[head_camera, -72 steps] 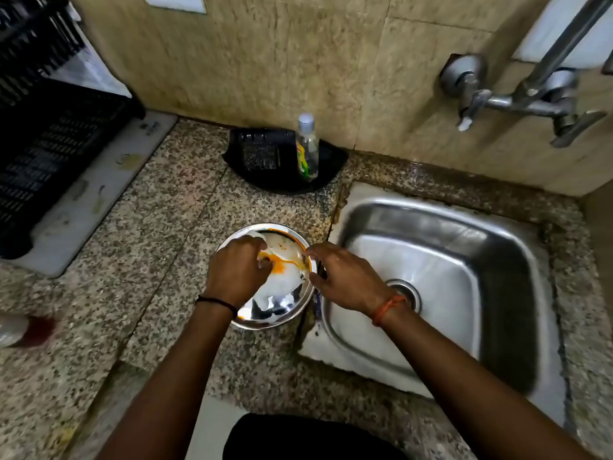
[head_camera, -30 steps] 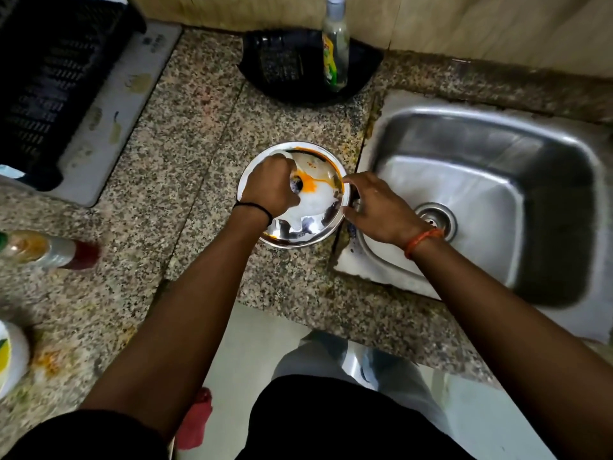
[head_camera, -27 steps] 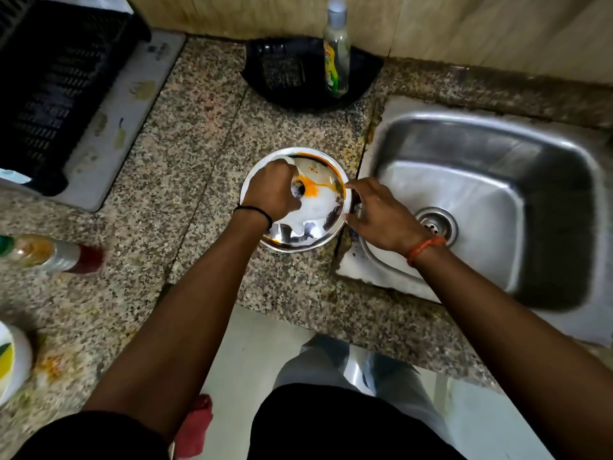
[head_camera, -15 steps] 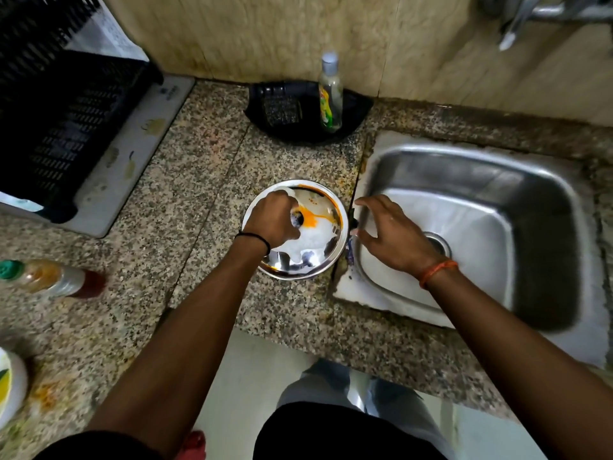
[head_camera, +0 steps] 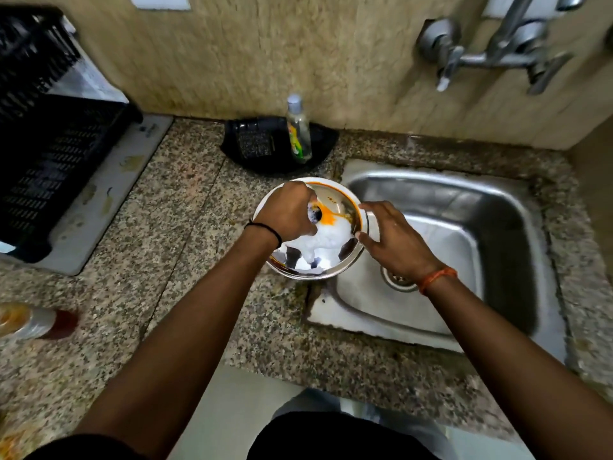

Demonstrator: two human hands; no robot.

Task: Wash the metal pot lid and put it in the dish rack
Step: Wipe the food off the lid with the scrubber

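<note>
At the far left a black slatted plastic dish rack [head_camera: 49, 151] stands on a white drain mat [head_camera: 109, 194], on the speckled granite counter [head_camera: 172, 247]. Nearer the front edge a bottle with a dark red cap [head_camera: 36, 322] lies on its side, blurred.

The left arm reaches forward and to the right from the lower left corner, a thin black band round its wrist. The left hand [head_camera: 287, 212] is knuckles up, its fingers curled under into a loose fist over the round metal pot lid [head_camera: 311, 260]. It appears to grip the knob at the lid's middle, though the fingertips are hidden beneath the hand.

The lid sits at the counter's edge, just beside the left rim of the steel sink [head_camera: 497, 207], and overlaps that rim a little. Orange sauce smears its far part and white foam covers the middle.

Behind the lid, against the tiled wall, a black plastic tray [head_camera: 318, 154] holds a dark scrub pad [head_camera: 255, 146] and a clear bottle of dish liquid [head_camera: 298, 131], which stands upright.

The right arm comes in from the lower right over the sink, an orange thread on its wrist. The right hand [head_camera: 394, 237] is palm down, fingers spread and lightly bent, with thumb and forefinger pinching the lid's right rim.

A chrome wall tap [head_camera: 497, 54] is mounted above the sink, at the upper right.
</note>
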